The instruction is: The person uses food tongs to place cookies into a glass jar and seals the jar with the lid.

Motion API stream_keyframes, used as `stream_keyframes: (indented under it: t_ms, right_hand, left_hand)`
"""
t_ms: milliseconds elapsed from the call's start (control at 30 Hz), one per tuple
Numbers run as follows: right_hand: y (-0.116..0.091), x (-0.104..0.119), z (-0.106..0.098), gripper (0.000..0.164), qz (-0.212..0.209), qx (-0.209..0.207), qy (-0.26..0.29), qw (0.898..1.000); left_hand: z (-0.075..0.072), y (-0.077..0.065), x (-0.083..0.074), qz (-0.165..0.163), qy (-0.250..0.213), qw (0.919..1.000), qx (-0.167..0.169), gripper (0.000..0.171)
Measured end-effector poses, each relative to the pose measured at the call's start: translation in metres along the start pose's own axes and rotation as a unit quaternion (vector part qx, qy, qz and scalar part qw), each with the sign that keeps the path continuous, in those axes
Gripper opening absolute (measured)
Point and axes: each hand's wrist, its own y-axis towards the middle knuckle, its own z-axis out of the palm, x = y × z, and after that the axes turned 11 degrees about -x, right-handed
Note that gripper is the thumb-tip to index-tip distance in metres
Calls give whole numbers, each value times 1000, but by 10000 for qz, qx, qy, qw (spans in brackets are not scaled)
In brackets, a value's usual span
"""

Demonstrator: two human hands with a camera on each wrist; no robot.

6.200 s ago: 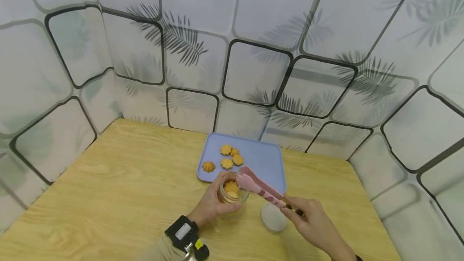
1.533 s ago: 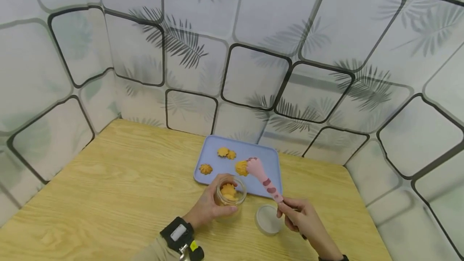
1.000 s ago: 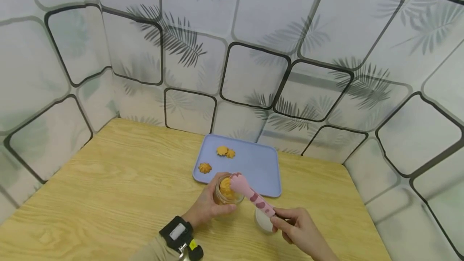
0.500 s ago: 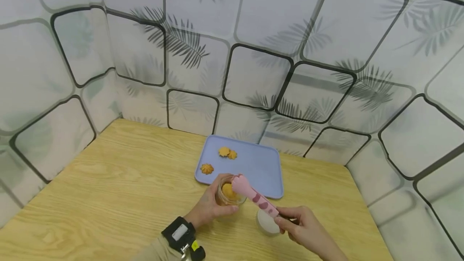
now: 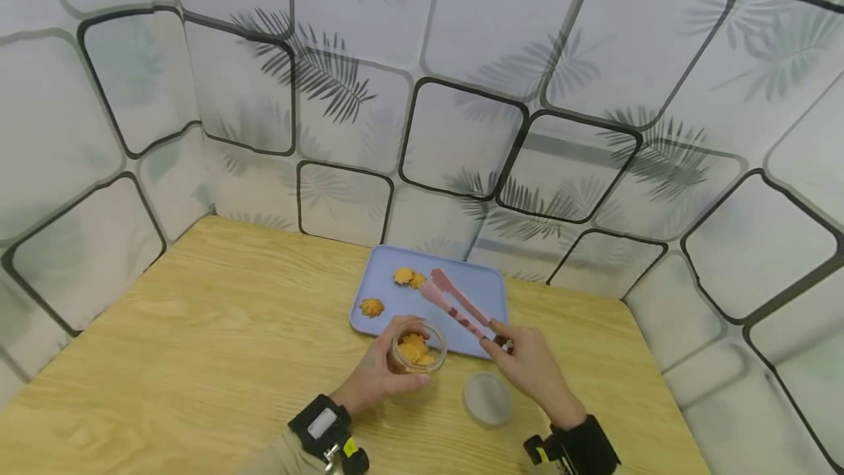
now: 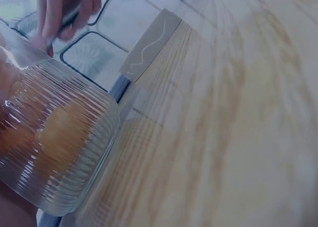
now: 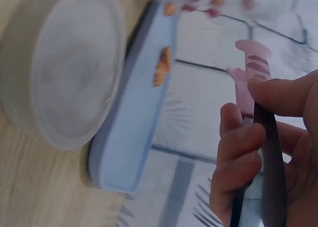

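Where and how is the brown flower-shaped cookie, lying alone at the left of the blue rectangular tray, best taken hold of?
Probably from above, with the pink tongs closing on opposite notched edges of the brown flower-shaped cookie. It lies low on the blue rectangular tray, apart from the other cookies, and the left hand appears close at its near right.

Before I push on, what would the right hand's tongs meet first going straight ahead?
Probably the paired cookies on the blue tray, just past the pink tongs, but the tongs' height is unclear.
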Motion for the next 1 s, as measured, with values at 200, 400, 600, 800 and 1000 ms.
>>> stream_keyframes:
  t_ms: [200,400,600,800,1000]
  right_hand:
    - [32,-16,32,28,-629,-89,-1369,9885]
    - [47,-9,50,36,-1887,-529,-2850,9383]
    - [61,4,62,29,-2936,-1177,-3580,8785]
    - [70,8,72,27,-2719,-911,-3691,8840]
    - [73,3,77,27,-2421,-737,-3656,8957]
  left_hand:
    - [-1,-1,2,213,173,9996,-9,64]
    - [0,-1,0,38,189,9998,-52,61]
    - [-2,1,-1,116,154,9998,-107,62]
    - [-2,1,-2,203,285,9993,-148,63]
    - [0,1,-3,110,215,9997,-72,65]
